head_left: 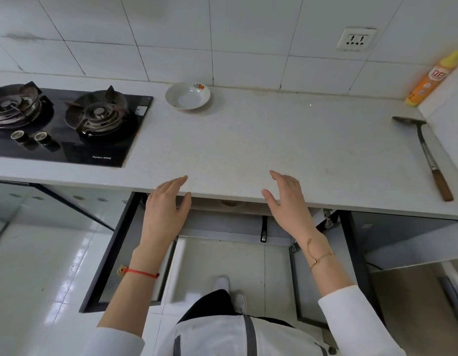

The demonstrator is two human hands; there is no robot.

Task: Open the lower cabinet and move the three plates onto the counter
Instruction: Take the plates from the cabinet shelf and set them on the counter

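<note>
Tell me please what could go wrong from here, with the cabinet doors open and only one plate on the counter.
1. Both cabinet doors, left and right, stand open beside the legs; a knee could knock one.
2. The remaining dish sits just under the counter edge; lifting it could bump the rim.
3. The left hand and right hand are empty; a weak grip could drop a plate on the tile floor.

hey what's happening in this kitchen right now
A person stands at a white counter with the lower cabinet doors swung open. One plate already sits on the counter near the stove. Both the left hand and right hand are empty and open at the counter's edge. Another plate is just visible inside the cabinet under the counter.
</note>
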